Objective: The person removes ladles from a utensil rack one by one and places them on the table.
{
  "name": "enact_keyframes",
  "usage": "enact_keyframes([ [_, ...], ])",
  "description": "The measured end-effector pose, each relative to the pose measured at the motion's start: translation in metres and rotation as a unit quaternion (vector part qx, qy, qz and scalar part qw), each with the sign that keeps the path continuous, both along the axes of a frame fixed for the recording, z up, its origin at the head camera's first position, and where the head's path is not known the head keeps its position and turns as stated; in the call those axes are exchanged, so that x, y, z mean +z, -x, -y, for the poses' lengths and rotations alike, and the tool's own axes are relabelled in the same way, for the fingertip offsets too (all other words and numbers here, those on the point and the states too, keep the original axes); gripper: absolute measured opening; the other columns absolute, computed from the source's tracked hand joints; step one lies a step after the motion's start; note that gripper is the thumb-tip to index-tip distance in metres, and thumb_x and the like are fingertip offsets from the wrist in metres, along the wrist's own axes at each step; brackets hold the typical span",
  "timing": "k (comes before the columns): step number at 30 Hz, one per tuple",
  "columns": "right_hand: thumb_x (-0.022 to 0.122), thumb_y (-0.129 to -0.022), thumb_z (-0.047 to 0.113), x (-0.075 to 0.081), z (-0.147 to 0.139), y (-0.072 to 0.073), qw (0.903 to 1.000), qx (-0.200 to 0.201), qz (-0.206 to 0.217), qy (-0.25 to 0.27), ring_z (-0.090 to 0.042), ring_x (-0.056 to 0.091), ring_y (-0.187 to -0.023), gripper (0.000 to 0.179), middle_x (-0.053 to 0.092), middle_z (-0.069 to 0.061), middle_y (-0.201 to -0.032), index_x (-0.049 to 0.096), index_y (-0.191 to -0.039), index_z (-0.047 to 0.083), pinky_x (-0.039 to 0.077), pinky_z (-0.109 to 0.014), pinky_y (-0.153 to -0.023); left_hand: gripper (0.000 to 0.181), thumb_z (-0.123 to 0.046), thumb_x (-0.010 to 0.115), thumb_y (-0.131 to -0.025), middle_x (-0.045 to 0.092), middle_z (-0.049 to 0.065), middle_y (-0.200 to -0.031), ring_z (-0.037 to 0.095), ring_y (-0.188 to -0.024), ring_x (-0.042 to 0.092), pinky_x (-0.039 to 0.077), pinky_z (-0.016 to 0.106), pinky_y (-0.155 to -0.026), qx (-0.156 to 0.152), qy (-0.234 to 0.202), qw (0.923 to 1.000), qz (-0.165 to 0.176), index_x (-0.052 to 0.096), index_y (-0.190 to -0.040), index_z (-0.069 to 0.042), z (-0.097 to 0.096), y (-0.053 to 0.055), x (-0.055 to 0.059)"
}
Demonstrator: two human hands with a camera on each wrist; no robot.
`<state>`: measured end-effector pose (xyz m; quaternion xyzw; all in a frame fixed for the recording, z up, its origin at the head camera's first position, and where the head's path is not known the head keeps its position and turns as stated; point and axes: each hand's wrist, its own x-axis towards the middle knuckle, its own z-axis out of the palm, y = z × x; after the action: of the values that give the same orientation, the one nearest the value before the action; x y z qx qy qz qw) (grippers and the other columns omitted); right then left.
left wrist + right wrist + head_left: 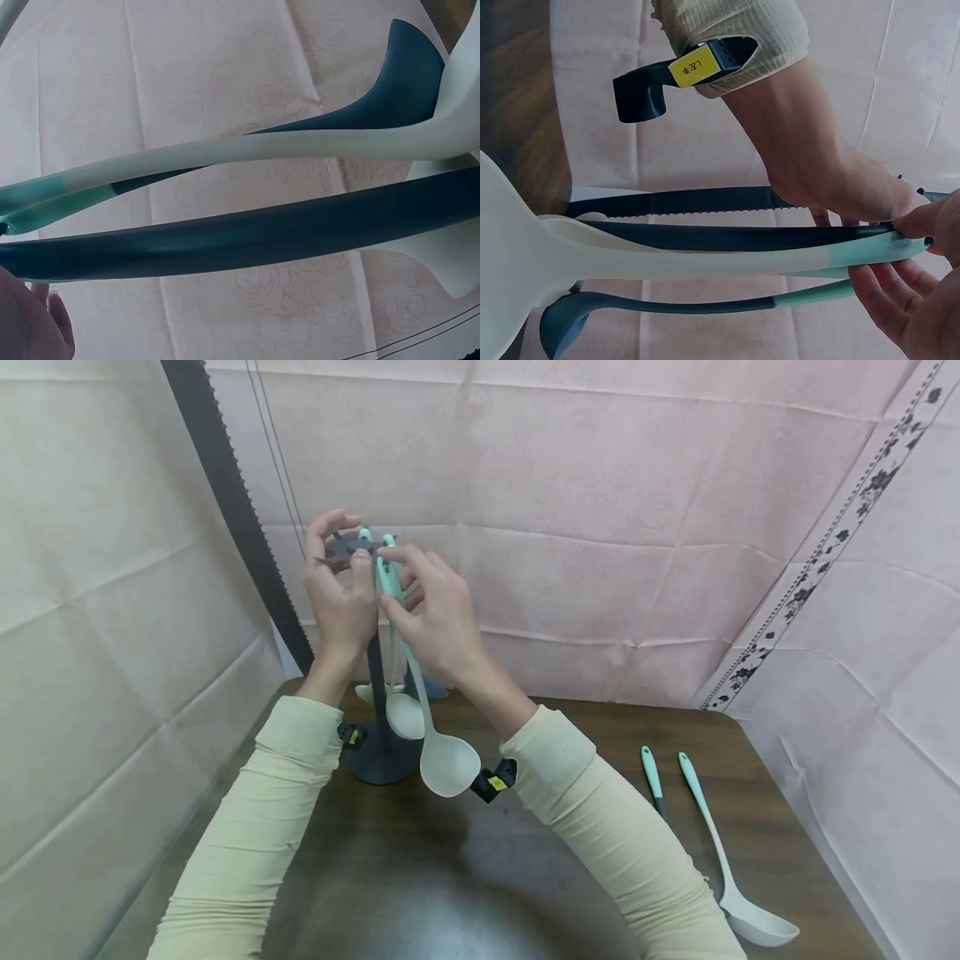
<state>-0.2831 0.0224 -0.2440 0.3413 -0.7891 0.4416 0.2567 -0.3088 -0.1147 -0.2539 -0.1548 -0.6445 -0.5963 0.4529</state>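
Note:
A dark utensil stand (384, 767) rises from its round base at the back of the table. At its hooked top, my left hand (341, 606) holds the rim, thumb in front and fingers behind. My right hand (442, 614) pinches the mint handle of a white spoon (450, 766) beside the hooks, its bowl hanging down in front of the base. Behind it hangs another white utensil (405, 717) with a rounded bowl. A dark blue utensil (566, 319) with a mint handle hangs there too. The stand's pole (300, 234) crosses the left wrist view.
On the table's right side lie a white ladle (757, 922) with a mint handle and a second mint-handled utensil (651, 770), partly hidden by my right sleeve. Pale patterned cloth (570, 527) surrounds the wooden table (600, 727) at the back and sides.

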Motion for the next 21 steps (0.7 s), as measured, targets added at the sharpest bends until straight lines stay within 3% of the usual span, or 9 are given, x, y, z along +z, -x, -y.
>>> enact_keyframes([
  [15,0.075,-0.098,0.010,-0.0032,-0.0022,-0.0027,0.9999,-0.004,-0.008,0.013,-0.014,0.068,-0.083,0.045,0.062,-0.004,-0.102,0.065,-0.141,0.012,0.056,-0.025,-0.071,0.049,-0.016,0.048,-0.091,0.059,0.016,-0.134,0.024,-0.119,0.058,0.044,0.029,-0.100,-0.010,-0.006,0.9999,-0.009,0.052,-0.138,-0.002,-0.0011,0.0009,-0.0028],
  [21,0.075,-0.098,0.010,-0.0023,-0.0047,-0.0028,0.9998,-0.002,0.001,0.018,-0.013,0.068,-0.083,0.046,0.063,-0.003,-0.102,0.064,-0.142,0.013,0.056,-0.025,-0.072,0.049,-0.014,0.049,-0.092,0.059,0.019,-0.133,0.023,-0.113,0.059,0.045,0.030,-0.099,-0.009,0.001,0.9994,-0.032,0.051,-0.138,0.000,-0.0007,0.0037,-0.0035],
])
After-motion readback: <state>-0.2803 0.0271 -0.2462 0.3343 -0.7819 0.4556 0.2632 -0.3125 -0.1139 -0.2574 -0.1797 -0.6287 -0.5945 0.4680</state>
